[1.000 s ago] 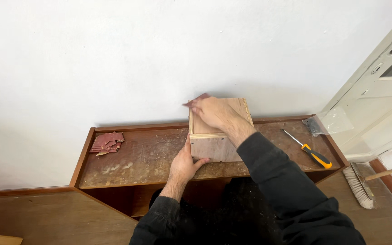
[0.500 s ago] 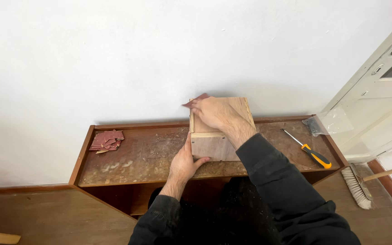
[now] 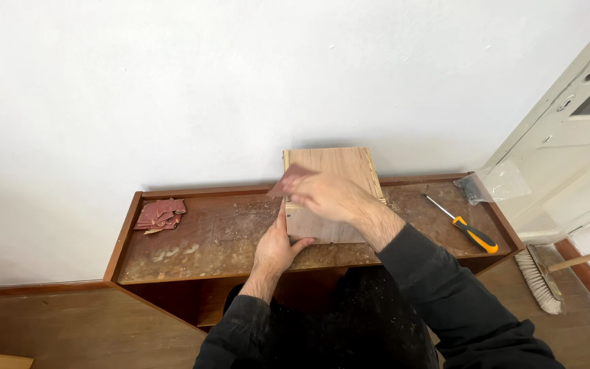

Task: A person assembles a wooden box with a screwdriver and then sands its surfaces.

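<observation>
Pressing down on the near top edge of a small wooden box point(image 3: 332, 198), the right hand point(image 3: 329, 197) has a reddish sheet of sandpaper point(image 3: 288, 179) pinched under its fingers, the loose corner poking out past the fingertips to the left. So that grip is closed on the paper, flat and firm against the wood, which looks like the way to keep the grit bearing on the edge. Just below and to the left of it, the left hand point(image 3: 276, 249) cups the box's near left corner, thumb along the front face, fingers wrapped on the side; a clamping hold, by the look of it, steadying the box against the push from above. The box itself stands on the scuffed, dusty top of a low wooden cabinet point(image 3: 192, 236), its far side up near the white wall point(image 3: 240, 82). Well off to the left of the hands lies a little heap of used sandpaper scraps point(image 3: 160, 214), parked out of the way but within an arm's stretch. To the right of the grip rests a screwdriver with an orange and black handle point(image 3: 469, 230), and beyond it a clear plastic bag point(image 3: 493, 183) at the cabinet's far right corner. Down on the floor to the right, a broom head point(image 3: 539, 277) leans by the white door frame point(image 3: 568, 150).
</observation>
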